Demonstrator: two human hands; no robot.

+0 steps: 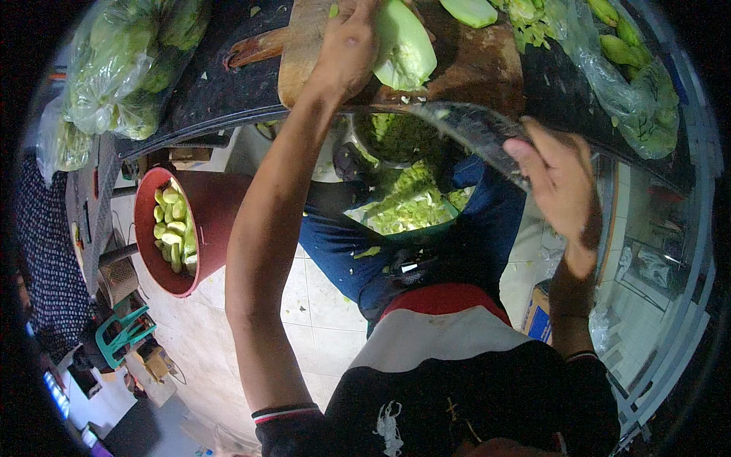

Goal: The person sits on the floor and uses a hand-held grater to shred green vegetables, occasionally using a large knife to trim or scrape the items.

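Note:
My left hand (352, 57) is closed on a large, peeled, pale green fruit half (403, 49), pressing it against the wooden cutting board (487, 72). The fruit's upper end and part of my fingers are cut off by the picture's edge. To the right, in front of the board's near edge, my right hand (562, 171) grips a broad-bladed knife (480, 133). Its blade points left toward the fruit without touching it and is blurred; the handle is hidden in my hand. Another pale green piece (470, 11) lies at the board's far side.
Clear plastic bags of green produce stand at the left (114, 76) and right (636, 91) of the dark tabletop (236, 84). A red bucket (142, 228) of peeled pieces is left of my legs. Between my knees sits a container of green scraps (403, 217), near a metal bowl (400, 162).

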